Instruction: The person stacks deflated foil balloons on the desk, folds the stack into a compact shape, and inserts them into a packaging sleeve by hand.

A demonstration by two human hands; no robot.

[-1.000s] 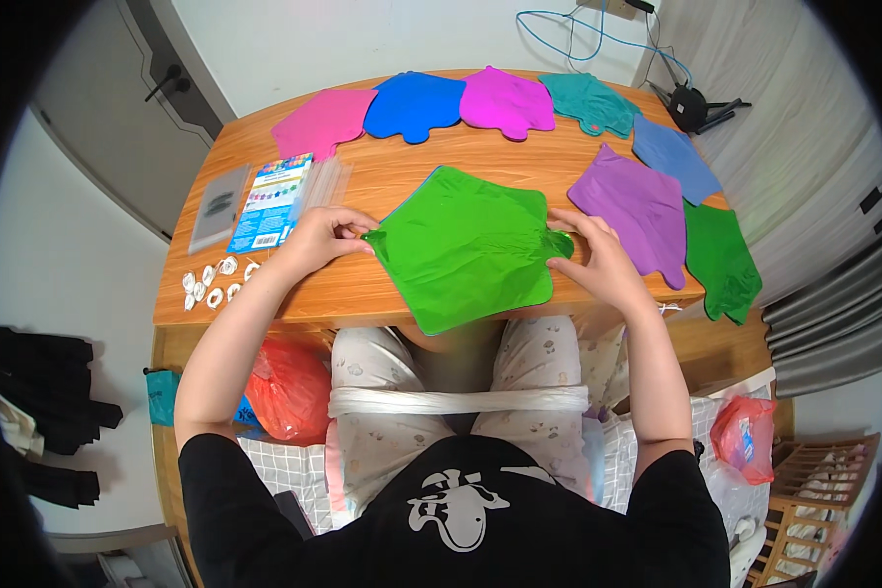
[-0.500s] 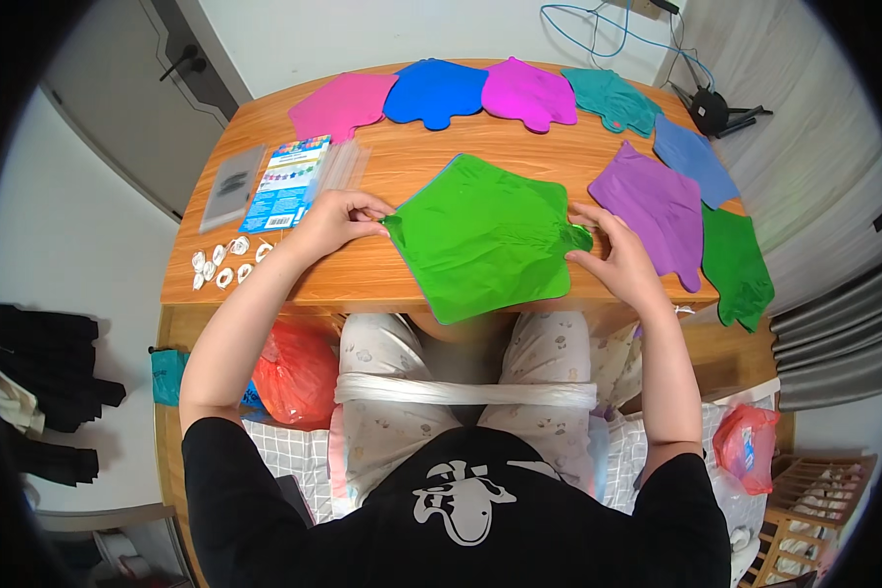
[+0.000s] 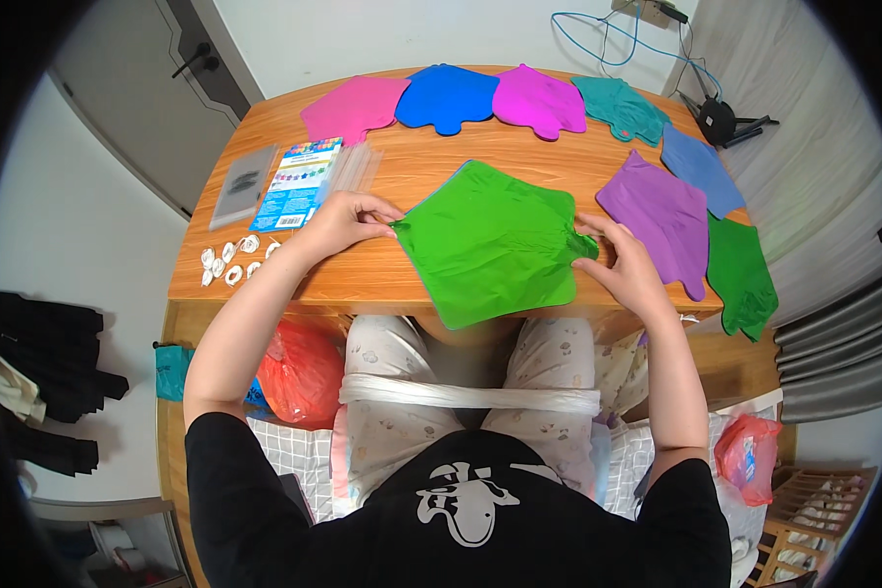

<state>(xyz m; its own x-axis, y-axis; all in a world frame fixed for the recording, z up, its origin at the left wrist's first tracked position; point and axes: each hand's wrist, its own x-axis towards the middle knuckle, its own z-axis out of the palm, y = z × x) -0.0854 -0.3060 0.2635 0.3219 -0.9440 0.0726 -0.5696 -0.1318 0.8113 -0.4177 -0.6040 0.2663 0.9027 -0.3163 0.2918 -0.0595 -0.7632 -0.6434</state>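
A flat, uninflated green foil balloon [image 3: 495, 240], roughly five-sided with creases, is held between my two hands at the front of the table, its near corner hanging past the edge. At its left corner, my left hand [image 3: 355, 223] pinches the foil between thumb and fingers. My right hand [image 3: 617, 257] grips the gathered tab at its right side, thumb below and fingers above. Just right of that hand lies a flat purple foil balloon [image 3: 661, 220]. White ribbon coils [image 3: 230, 257] lie on the table left of my left forearm.
Flat foil balloons in pink [image 3: 353, 106], blue [image 3: 446, 98], magenta [image 3: 539, 100], teal [image 3: 622, 108], slate blue [image 3: 698, 169] and dark green [image 3: 738, 269] line the wooden table's [image 3: 294, 279] far and right sides. A printed package [image 3: 294, 186] lies between clear sleeves. A black router [image 3: 717, 120] stands at back right.
The whole view has shifted slightly. Both hands keep their hold on the green balloon, which stays nearly in place.
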